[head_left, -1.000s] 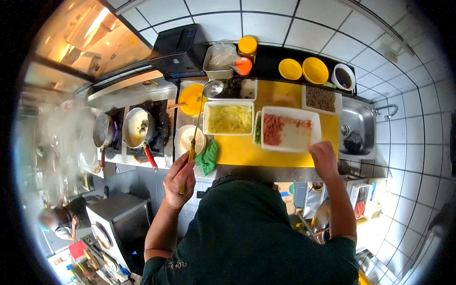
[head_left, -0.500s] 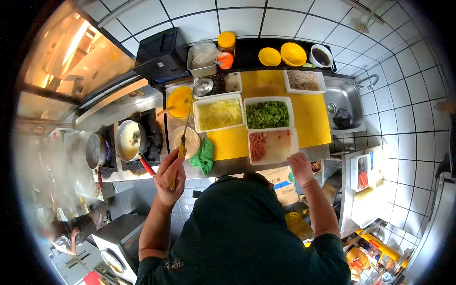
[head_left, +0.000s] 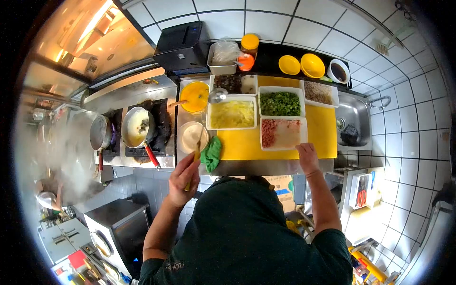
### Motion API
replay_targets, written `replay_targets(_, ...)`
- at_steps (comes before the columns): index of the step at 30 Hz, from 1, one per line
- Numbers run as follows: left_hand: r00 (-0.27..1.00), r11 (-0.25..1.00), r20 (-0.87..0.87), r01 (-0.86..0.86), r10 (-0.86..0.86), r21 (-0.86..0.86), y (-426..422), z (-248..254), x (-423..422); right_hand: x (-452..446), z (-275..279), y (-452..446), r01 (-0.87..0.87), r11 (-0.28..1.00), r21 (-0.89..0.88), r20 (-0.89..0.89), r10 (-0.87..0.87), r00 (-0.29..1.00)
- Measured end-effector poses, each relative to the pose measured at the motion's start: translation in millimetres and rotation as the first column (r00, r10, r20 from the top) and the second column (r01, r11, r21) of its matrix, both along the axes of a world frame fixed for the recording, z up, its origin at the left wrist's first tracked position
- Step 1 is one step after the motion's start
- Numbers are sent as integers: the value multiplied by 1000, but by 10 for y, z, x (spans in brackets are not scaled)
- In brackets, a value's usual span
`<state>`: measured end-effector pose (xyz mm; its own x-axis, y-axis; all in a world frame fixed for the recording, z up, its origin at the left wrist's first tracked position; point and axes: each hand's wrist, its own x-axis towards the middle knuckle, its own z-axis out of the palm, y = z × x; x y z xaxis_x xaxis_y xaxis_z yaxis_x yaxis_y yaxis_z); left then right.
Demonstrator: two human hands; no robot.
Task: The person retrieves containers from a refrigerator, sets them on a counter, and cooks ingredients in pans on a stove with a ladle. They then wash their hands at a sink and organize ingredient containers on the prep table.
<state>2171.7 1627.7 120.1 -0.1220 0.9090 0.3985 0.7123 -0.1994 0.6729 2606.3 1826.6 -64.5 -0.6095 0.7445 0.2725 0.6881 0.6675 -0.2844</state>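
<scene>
Half a second ago, the meat tray (head_left: 280, 148) jutted past the near edge of the yellow board (head_left: 237, 149); now it sits fully on that board, just inside the near edge and right of the middle. Also shifted is the bowl end of the ladle (head_left: 217, 96), which has swung to the right.

At the meat tray's near right corner is the right hand (head_left: 308, 158), its fingers bunched together; whether they grip the rim or only touch it, I cannot tell. Chopped pink meat fills the tray's left part.

Closed around the ladle's yellow handle, the left hand (head_left: 184, 179) is in front of the counter's near edge. The ladle's bowl hangs above the neighbouring edges of the yellow vegetable tray (head_left: 232, 128) and the dark-filled tray (head_left: 248, 84).

Just beyond the meat tray stands the greens tray (head_left: 280, 89). A brown-filled tray (head_left: 324, 103) occupies the board's far right corner, near the sink (head_left: 354, 116). Off the board's near left corner are a green cloth (head_left: 211, 154) and a pale-filled bowl (head_left: 185, 148). Further left, a red-handled pan (head_left: 151, 127) is on the stove.
</scene>
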Motion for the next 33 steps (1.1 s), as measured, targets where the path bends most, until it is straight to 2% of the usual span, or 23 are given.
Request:
replay_targets(2,992,998,-114,54,-57,-28,81,-83,34,-102,6,40,-8,999,40,-6,9,1000)
replay_targets(4,991,995,-81,101,-102,-19,171,-185,82,-175,9,71,5,998,65,-18,-4,1000)
replay_targets(5,982,990,-135,127,-134,-59,213,-173,85,-202,14,74,13,997,78,-23,-11,1000)
replay_targets(9,979,994,-172,102,-107,-35,240,-211,122,-341,7,-9,89,994,67,9,-90,996)
replay_targets(11,968,1000,-252,-11,9,-4,120,-317,14,-321,-24,-180,144,990,11,101,-144,984)
replay_targets(13,954,992,-276,-123,119,1,-23,-417,-145,-345,9,-378,146,989,-13,102,-144,984)
replay_targets(14,901,980,-388,-193,195,46,-100,-445,-264,-400,76,-460,143,989,-25,106,-140,984)
replay_targets(15,845,961,-472,-274,251,19,-157,-386,-368,-489,336,-525,116,991,-67,-17,-117,993)
replay_targets(16,861,938,-391,-346,326,19,-227,-414,-501,-474,320,-541,235,972,-29,-85,-237,968)
replay_targets(18,834,914,-390,-403,391,56,-316,-410,-804,-485,232,-544,453,891,20,-237,-436,868)
replay_targets(21,784,882,-447,-471,431,23,-472,-627,-1387,-317,41,-297,732,678,-69,-238,-724,648)
replay_targets(22,765,881,-482,-472,427,33,-518,-754,-1580,-227,-114,-216,686,656,-314,-245,-754,609)
replay_targets(24,793,878,-461,-475,398,-61,-540,-898,-1826,-23,-405,-44,461,507,-728,-221,-811,542)
replay_targets(26,874,891,-370,-407,316,-201,-595,-1061,-2023,70,-384,59,423,471,-774,-159,-791,591)
replay_targets(27,823,915,-546,-330,157,-233,-683,-1324,-2241,46,-373,119,391,457,-799,-133,-768,626)
replay_targets(28,812,910,-571,-320,120,-263,-693,-1262,-2192,25,-354,117,546,629,-554,-119,-709,695)
replay_targets(29,801,905,-593,-310,82,-293,-696,-1182,-2130,-21,-319,86,512,607,-608,-266,-763,589)
replay_targets(30,818,863,-554,-386,156,-327,-697,-1143,-2056,11,-220,102,494,691,-528,-234,-677,697)
replay_targets(31,798,869,-581,-392,159,-301,-721,-1199,-2069,70,-265,102,577,680,-452,-135,-691,710)
replay_targets(32,840,825,-507,-419,193,-380,-711,-1141,-2035,-224,187,-35,503,654,-564,-293,-729,619)
replay_targets(33,838,824,-507,-425,202,-374,-720,-1107,-2015,-230,254,-77,458,627,-630,-304,-742,598)
